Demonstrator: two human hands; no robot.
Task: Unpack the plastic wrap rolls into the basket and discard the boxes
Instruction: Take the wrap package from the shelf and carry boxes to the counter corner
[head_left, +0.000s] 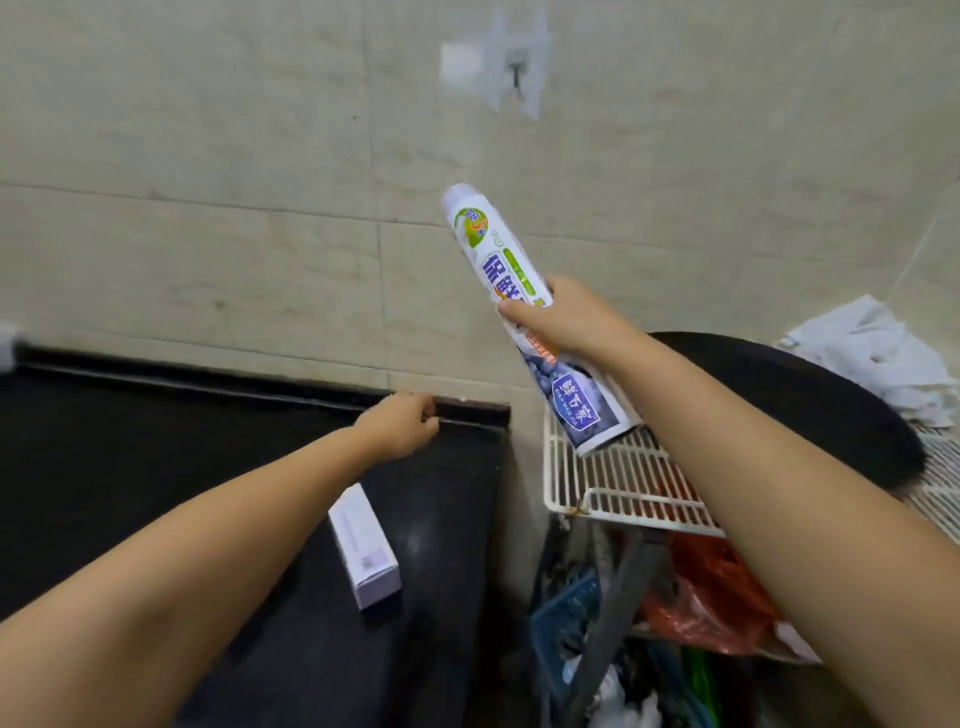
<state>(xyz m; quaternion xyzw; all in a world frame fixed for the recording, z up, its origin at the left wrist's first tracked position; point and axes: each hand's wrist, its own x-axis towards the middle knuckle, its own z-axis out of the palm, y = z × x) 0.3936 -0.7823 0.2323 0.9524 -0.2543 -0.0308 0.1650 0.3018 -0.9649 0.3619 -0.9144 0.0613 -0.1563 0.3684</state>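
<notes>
My right hand (563, 314) grips a plastic wrap roll (496, 249) around its middle. The roll is white with green, purple and orange print and is tilted, its lower end just above the white wire basket (613, 483). My left hand (402, 423) is closed at the back edge of the black countertop (156, 457), with nothing seen in it. A white and lilac box (363, 545) lies on the countertop near my left forearm.
A beige tiled wall with a stick-on hook (514, 67) rises behind. A dark round object (810, 395) and crumpled white packaging (872, 358) sit at right. Below the basket are red plastic bags (711, 592) and a blue crate (566, 618).
</notes>
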